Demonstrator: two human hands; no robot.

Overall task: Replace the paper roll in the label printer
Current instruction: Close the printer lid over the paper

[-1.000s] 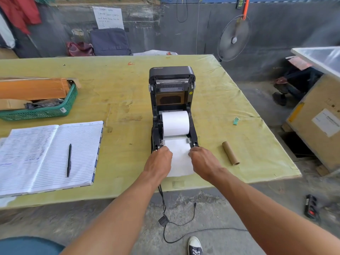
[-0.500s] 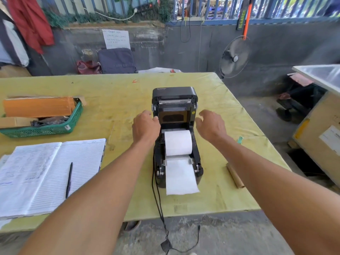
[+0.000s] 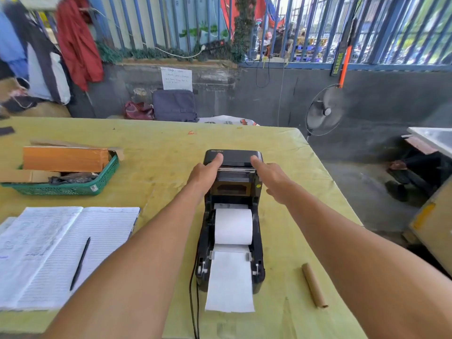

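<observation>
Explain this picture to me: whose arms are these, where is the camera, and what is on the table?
There is no robot here. One camera, worn on a person's head, looks down at their two bare arms. The left hand and right hand rest straight fingers on the raised lid of the printer; neither holds anything. The printer stands open on a yellow-green table, with a white roll seated inside and its paper running out the front. An empty cardboard core lies to the right. To the left are an open notebook with a pen on it, and a green basket.
</observation>
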